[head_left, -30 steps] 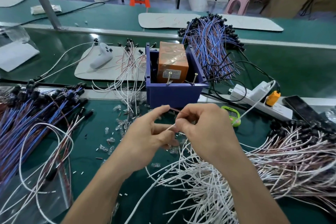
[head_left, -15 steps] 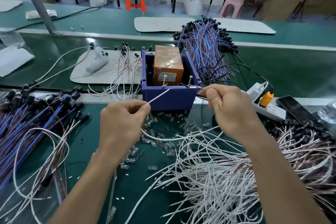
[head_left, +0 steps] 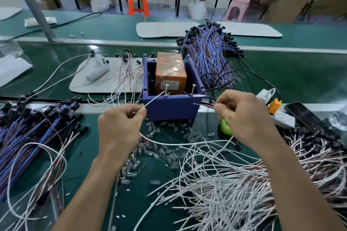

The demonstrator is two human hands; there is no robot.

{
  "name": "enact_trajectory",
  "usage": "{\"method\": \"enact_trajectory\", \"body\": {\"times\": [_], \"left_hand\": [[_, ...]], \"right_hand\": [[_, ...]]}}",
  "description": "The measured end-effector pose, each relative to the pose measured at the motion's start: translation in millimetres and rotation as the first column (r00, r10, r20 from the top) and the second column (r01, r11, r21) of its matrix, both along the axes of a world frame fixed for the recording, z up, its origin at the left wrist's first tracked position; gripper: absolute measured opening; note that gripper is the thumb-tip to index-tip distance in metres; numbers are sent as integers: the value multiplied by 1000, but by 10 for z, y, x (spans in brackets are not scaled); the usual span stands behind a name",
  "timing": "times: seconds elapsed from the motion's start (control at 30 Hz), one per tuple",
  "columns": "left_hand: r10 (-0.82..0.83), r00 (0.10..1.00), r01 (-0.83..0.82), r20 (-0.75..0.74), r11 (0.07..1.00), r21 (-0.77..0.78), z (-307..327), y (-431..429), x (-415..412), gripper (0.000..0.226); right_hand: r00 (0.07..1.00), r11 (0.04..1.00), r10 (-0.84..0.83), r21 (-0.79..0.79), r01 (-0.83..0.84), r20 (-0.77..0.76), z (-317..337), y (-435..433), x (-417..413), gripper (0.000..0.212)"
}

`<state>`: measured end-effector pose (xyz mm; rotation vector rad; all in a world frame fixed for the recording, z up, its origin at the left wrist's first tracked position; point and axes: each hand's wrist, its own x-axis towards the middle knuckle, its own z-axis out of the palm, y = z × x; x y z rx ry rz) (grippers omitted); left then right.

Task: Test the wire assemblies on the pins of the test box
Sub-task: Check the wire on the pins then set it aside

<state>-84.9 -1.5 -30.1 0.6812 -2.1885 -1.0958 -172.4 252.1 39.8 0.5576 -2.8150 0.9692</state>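
Observation:
The blue test box [head_left: 171, 108] stands in the middle of the green bench with an orange block [head_left: 170, 72] inside and two screw pins on its front rim. My left hand [head_left: 120, 125] pinches the white wire end [head_left: 155, 100], whose tip touches the left pin [head_left: 166, 90]. My right hand [head_left: 242, 116] pinches the thin reddish wire end [head_left: 203, 105], whose tip points left, just below the right pin [head_left: 193, 90]. The white wire [head_left: 169, 142] sags between both hands.
White wire assemblies [head_left: 234, 184] are heaped at front right, blue ones [head_left: 28, 127] at left and blue ones [head_left: 208, 56] behind the box. Small clear connectors [head_left: 155, 148] litter the mat. A power strip [head_left: 277, 112], a phone [head_left: 308, 118] and a green timer [head_left: 225, 127] lie right.
My hands have spread apart from in front of the box. The left one has brought the white wire end onto the left pin; the right one has carried its end toward the right pin.

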Motion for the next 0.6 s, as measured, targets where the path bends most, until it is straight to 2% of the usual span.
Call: {"method": "enact_trajectory", "body": {"times": [0.23,0.37,0.47,0.6], "left_hand": [[-21,1000,21,1,1000,-6,15,10,-2,21],[-20,1000,20,-8,1000,-9,29,19,5,10],[-23,1000,23,-3,1000,-6,49,31,13,11],[-29,1000,29,4,999,-17,95,70,43,32]], "right_hand": [[999,1000,-4,12,5,-35,-17,-97,-146,16],[998,999,-40,-24,39,-40,-37,-208,-263,11],[996,996,-64,-59,61,-57,-46,-237,-334,11],[995,993,-85,-91,81,-46,-57,-200,-355,15]]}}
